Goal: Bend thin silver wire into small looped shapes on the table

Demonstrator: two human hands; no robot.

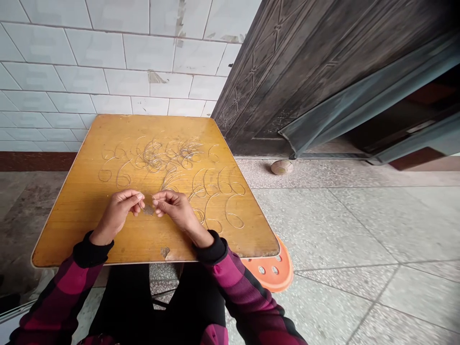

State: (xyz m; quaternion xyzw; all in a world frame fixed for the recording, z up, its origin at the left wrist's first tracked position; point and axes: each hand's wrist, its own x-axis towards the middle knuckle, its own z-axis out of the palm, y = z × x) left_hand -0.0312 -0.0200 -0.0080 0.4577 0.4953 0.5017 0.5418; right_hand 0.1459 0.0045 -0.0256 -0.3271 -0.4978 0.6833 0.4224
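Both hands are raised a little over the near half of a wooden-topped table [79,230]. My left hand [120,208] is closed in a pinch on a thin wire [141,203], which bends down between the hands. Facing it across a small gap, my right hand [174,206] pinches a thin end of wire; whether it is the same piece I cannot tell. Beyond the fingers lies a tangled heap of curled wires [154,155]. More looped wires [233,218] are spread to the right of my right hand, some partly behind its wrist.
A white tiled wall [108,52] stands behind the table. To the right are a dark carved door [258,86] and a grey-green curtain [341,110]. An orange stool [283,268] juts out under the table's right corner. A roundish object [282,166] lies on the floor.
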